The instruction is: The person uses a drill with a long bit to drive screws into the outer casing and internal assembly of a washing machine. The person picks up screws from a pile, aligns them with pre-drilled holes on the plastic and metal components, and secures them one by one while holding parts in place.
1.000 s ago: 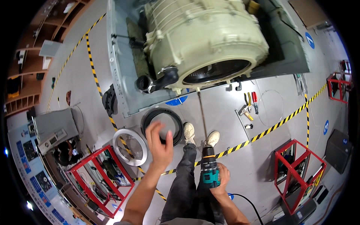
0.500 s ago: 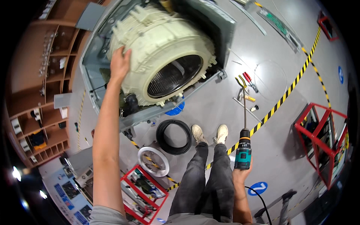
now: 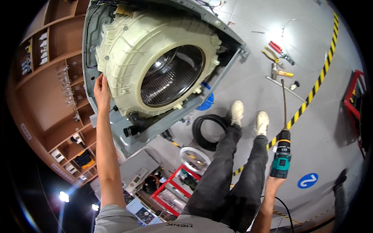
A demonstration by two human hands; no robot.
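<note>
A cream plastic washing machine tub with a dark, shiny metal drum inside sits in the open grey cabinet. At the tub's left edge is my left hand, its fingers closed against the rim and partly hidden by it. Below the tub's front, a black rubber hose sticks out. On the right, my right hand is wrapped round the handle of a teal and black power drill. A long thin bit points away from me, over the floor.
Pliers, red-handled cutters, a hammer and a metal rod lie on the floor. A black rubber gasket and pale ring are near my feet. Wooden shelves stand left; a red frame stands right.
My view has shifted, and I stand further left against the scene. My left hand has slid from the tub's top surface to its left edge. The drill stays in my right hand.
</note>
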